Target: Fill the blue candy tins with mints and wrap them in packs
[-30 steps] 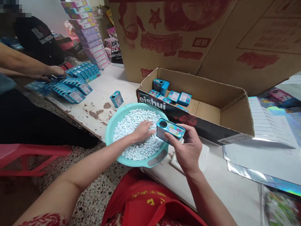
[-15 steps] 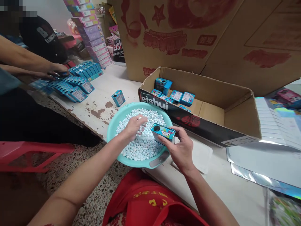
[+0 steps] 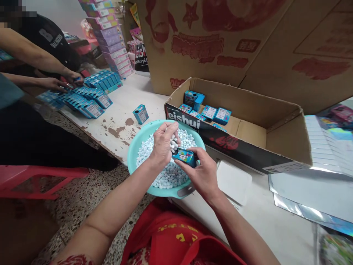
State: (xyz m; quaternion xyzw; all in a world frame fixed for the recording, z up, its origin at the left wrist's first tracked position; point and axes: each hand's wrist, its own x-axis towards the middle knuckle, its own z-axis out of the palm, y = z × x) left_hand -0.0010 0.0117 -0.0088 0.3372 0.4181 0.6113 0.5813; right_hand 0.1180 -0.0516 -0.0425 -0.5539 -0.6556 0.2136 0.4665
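Over a turquoise basin (image 3: 133, 154) full of small pale candies (image 3: 171, 176), my left hand (image 3: 165, 143) is closed around a handful of the same candies, some showing between its fingers. It is right beside the hole in the top of a small blue tin (image 3: 185, 156). My right hand (image 3: 202, 171) grips that tin from the right side, its printed top facing up. Part of the hole is hidden by my left hand and the candies. Another blue tin (image 3: 140, 114) stands on the table just beyond the basin.
Behind the basin, a long cardboard box (image 3: 248, 147) holds several blue tins (image 3: 209, 112). A white lid-like tray (image 3: 234, 182) lies to the right. At left, a co-worker's hands (image 3: 66, 82) handle rows of blue tins (image 3: 91, 105); a red stool (image 3: 41, 180) stands below.
My left hand has risen from the candies with a handful and moved right to the tin's hole. My right hand has brought the tin slightly left. The co-worker's hands have shifted a little.
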